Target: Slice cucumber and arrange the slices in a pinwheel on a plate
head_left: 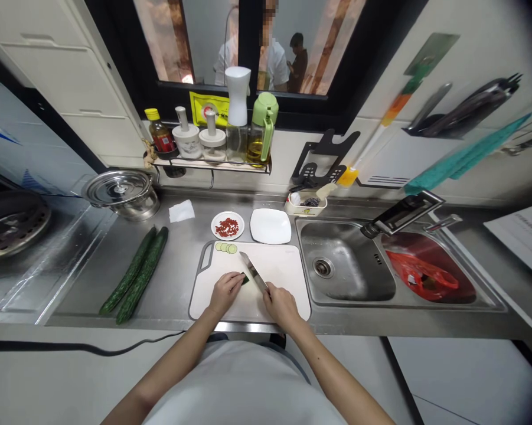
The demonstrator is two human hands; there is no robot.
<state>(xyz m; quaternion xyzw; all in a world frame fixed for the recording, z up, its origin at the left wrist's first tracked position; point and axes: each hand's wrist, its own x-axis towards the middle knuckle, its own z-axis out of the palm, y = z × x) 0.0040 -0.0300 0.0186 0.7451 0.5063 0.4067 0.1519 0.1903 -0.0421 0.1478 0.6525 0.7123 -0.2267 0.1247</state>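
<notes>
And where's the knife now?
In the head view, the knife is in the right hand, over the white cutting board, just right of the left hand.

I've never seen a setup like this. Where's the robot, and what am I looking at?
There's no robot here. This single picture comes from a camera worn on a person's head, looking forward and down at their own two bare hands. The right hand grips a long, metal-bladed knife. The left hand's fingertips are at a small dark-green piece, mostly hidden, on a white, grey-edged cutting board. Thin, round pale-green slices lie near its far edge. Around it on the shiny metal counter are two long dark-green cucumbers, a round white plate of chopped red pieces and a squarish white plate.
</notes>
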